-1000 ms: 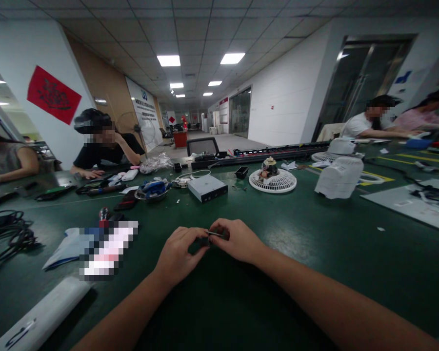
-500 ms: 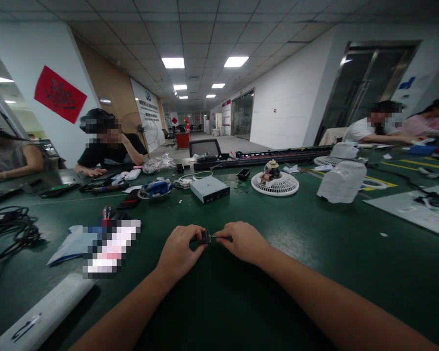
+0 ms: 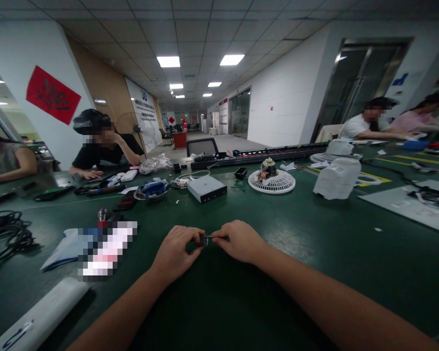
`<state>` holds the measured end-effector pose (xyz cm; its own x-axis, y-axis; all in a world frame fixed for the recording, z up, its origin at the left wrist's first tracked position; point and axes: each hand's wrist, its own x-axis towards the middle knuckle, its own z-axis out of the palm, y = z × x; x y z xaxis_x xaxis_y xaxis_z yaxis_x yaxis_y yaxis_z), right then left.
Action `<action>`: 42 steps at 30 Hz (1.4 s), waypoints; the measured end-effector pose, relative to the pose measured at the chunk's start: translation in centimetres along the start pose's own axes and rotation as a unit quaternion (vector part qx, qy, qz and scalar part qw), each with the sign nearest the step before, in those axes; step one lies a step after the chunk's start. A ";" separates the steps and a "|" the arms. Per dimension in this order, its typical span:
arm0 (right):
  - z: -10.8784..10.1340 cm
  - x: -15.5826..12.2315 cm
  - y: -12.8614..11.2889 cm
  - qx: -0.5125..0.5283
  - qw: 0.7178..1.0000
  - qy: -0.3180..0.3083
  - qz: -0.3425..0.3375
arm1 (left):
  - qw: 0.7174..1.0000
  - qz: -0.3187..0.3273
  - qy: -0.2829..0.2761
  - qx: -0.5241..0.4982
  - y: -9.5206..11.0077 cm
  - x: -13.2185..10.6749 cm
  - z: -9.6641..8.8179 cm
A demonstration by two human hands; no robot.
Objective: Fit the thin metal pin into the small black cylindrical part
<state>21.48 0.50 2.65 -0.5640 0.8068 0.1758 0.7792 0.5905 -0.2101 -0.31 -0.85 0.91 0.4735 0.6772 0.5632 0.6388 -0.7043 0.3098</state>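
Observation:
My left hand [image 3: 174,252] is closed, pinching a small dark round part [image 3: 204,240] between thumb and fingers. A ring-like rim shows on its right-hand side. Facing it, my right hand [image 3: 241,242] pinches a thin metal rod [image 3: 209,237] whose tip reaches the round part. Whether the rod is inside the part or only touches it, I cannot tell. Both hands are just over the green tabletop [image 3: 219,302], with the fingertips close together. A grey optical drive [image 3: 207,187] lies beyond them.
A white fan grille with a motor [image 3: 271,181] and a white plastic housing [image 3: 338,178] stand at the back right. To the left are a red-handled tool [image 3: 102,218], black cables [image 3: 7,234] and a long white casing [image 3: 44,317]. Other people sit around the table.
The view has shifted slightly, so the scene sits a little further left. The round part is turned a bit, showing more of its rim. Both hands keep their grip.

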 end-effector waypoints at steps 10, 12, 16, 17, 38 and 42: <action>-0.1 -0.2 -0.8 0.052 0.998 -0.007 0.027 | 1.000 0.002 -0.010 0.009 0.3 0.1 -0.1; -0.1 -0.2 -0.9 0.046 0.997 -0.009 0.069 | 1.000 0.009 -0.011 0.013 0.4 0.1 -0.1; 0.0 -0.2 -0.9 -0.003 0.999 -0.026 0.042 | 0.999 0.019 -0.021 0.017 0.6 0.2 -0.1; 0.0 -0.3 -0.8 -0.002 0.999 -0.027 0.022 | 1.000 0.018 -0.017 0.017 0.6 0.2 -0.1; -0.2 -0.2 0.5 -0.031 0.989 0.034 0.138 | 0.999 0.012 -0.047 0.024 0.4 0.0 0.5; 0.5 0.3 0.2 0.111 0.987 0.017 0.112 | 0.998 -0.031 -0.047 0.040 0.3 0.1 0.6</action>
<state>21.30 0.90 2.19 -0.3722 0.9186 0.1330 0.8020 0.3905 -0.4521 0.24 -0.88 0.59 0.4847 0.7384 0.4689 0.7130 -0.6441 0.2771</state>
